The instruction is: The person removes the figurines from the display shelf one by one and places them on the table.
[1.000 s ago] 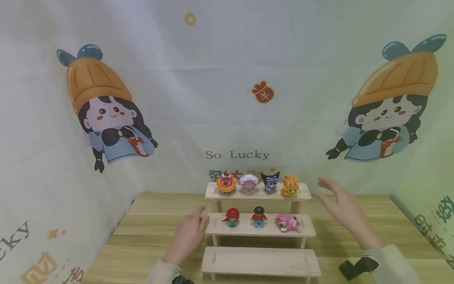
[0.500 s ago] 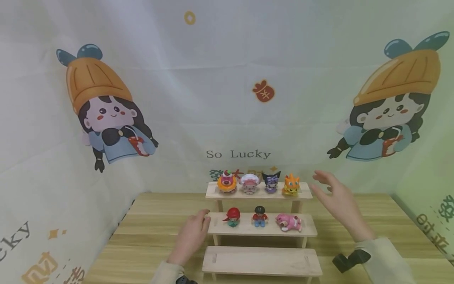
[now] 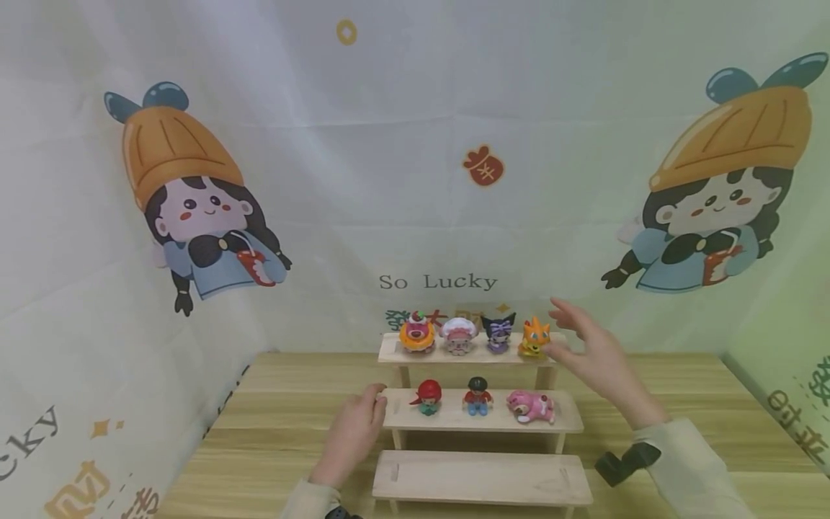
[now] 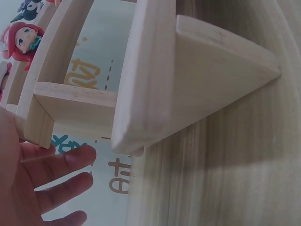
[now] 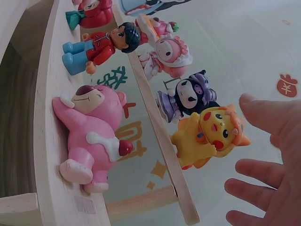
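My right hand (image 3: 599, 360) reaches to the right end of the top tier, fingers spread around the air beside a yellow figurine with an orange spiky hood (image 3: 534, 337). In the right wrist view a gap shows between the fingers and that yellow figurine (image 5: 211, 134). My left hand (image 3: 350, 432) is at the left end of the middle tier (image 3: 454, 422); in the left wrist view its fingers (image 4: 66, 186) extend loosely, right at the tier's end (image 4: 35, 125). Beside the yellow figurine stands a purple-and-black one (image 3: 498, 334).
The top tier (image 3: 428, 358) also bears a white-capped pink figurine (image 3: 459, 337) and one with an orange ring (image 3: 417, 334). On the middle tier are a red-haired figurine (image 3: 428, 398), a boy figurine (image 3: 478, 398) and a lying pink bear (image 3: 532, 407). A lower bench (image 3: 480, 479) stands in front.
My right hand has moved left toward the yellow figurine, from beside the top tier to its end. My left hand has shifted slightly right, up to the middle tier's left end.
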Demonstrator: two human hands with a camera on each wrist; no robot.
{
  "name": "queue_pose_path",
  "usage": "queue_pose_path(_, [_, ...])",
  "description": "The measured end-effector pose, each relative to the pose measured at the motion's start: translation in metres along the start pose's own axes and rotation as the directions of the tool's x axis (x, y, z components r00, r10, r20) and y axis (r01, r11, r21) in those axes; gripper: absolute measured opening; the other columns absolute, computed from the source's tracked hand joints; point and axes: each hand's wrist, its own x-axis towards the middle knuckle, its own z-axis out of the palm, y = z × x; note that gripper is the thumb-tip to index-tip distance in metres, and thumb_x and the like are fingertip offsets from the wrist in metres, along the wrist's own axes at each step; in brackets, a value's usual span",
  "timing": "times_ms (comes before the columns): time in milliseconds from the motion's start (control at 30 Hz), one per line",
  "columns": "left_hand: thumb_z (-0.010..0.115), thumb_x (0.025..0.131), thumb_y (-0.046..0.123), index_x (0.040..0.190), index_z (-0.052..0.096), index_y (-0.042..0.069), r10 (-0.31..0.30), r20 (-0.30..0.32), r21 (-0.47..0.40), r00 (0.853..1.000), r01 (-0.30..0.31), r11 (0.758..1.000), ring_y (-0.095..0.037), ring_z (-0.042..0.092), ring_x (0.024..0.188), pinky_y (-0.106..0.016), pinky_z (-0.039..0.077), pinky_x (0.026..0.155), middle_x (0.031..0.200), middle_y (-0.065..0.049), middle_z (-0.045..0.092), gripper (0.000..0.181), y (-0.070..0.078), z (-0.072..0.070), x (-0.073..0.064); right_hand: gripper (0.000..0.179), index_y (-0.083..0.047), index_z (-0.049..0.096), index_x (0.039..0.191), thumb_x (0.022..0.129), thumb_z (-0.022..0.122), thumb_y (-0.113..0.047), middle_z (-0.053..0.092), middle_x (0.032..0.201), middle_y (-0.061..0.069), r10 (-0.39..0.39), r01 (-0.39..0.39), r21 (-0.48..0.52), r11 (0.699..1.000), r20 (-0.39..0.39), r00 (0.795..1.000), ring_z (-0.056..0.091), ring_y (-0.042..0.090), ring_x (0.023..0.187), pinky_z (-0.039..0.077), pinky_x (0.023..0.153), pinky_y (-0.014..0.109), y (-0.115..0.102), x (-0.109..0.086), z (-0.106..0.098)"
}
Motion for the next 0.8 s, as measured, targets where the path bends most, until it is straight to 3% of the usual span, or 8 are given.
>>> queue_pose_path(100, [0.047, 0.099, 0.022, 0.122, 0.057, 0.006, -0.004, 0.003, -0.007, 1.0, 0.004, 1.0, -0.021, 0.058, 0.074, -0.036, 0.046, 0.06, 0.076, -0.003, 0.061, 0.03, 0.0, 0.0, 0.0, 0.074, -0.012, 0.03, 0.15, 0.087, 0.069, -0.015, 0.048, 0.139, 0.023, -0.055, 0.055, -0.014, 0.998, 0.008, 0.998, 0.051, 0.042, 0.12, 0.035, 0.1, 0.06, 0.001, 0.003, 0.004])
queue_pose_path(300, [0.046, 0.099, 0.022, 0.124, 0.056, 0.006, -0.007, 0.012, -0.034, 1.0, 0.007, 0.999, -0.017, 0.054, 0.069, -0.034, 0.043, 0.058, 0.078, -0.004, 0.063, 0.031, 0.0, 0.0, 0.0, 0.065, -0.006, 0.04, 0.144, 0.085, 0.069, -0.007, 0.052, 0.135, 0.023, -0.118, 0.12, -0.065, 0.991, 0.02, 0.993, 0.057, 0.041, 0.113, 0.042, 0.095, 0.058, 0.0, 0.008, 0.009])
queue_pose_path(800, [0.045, 0.1, 0.022, 0.126, 0.054, 0.006, -0.019, 0.025, -0.071, 1.0, 0.021, 0.997, -0.011, 0.05, 0.061, -0.029, 0.041, 0.053, 0.08, -0.005, 0.064, 0.033, -0.002, 0.002, -0.001, 0.052, -0.004, 0.05, 0.134, 0.086, 0.066, -0.002, 0.058, 0.127, 0.022, -0.072, 0.072, -0.054, 0.996, 0.015, 0.997, 0.06, 0.039, 0.106, 0.049, 0.089, 0.052, -0.004, 0.009, 0.016])
